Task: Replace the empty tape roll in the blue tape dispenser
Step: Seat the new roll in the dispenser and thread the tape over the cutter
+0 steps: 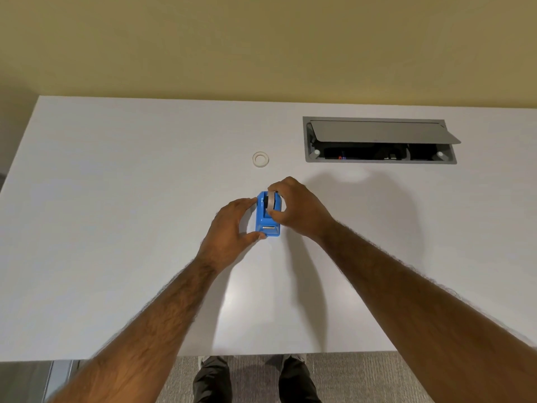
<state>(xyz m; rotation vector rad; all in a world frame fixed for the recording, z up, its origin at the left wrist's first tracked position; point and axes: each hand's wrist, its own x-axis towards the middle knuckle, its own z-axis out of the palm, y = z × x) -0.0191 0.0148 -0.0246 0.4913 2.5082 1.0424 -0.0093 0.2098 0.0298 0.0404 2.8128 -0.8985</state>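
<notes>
Right hand pinching tape roll in blue tape dispenser, left hand gripping dispenser; spare ring lying beyond it; swap seemingly underway.

Your right hand pinches the tape roll seated in the dispenser; your left hand braces that dispenser's left side. Beyond the grip, apart, a ring-shaped core lies on the table; farther right sits a cable box.

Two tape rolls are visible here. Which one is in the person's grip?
The roll seated upright in the blue dispenser, pinched by the right hand. The other ring lies flat and untouched farther back on the table.
</notes>
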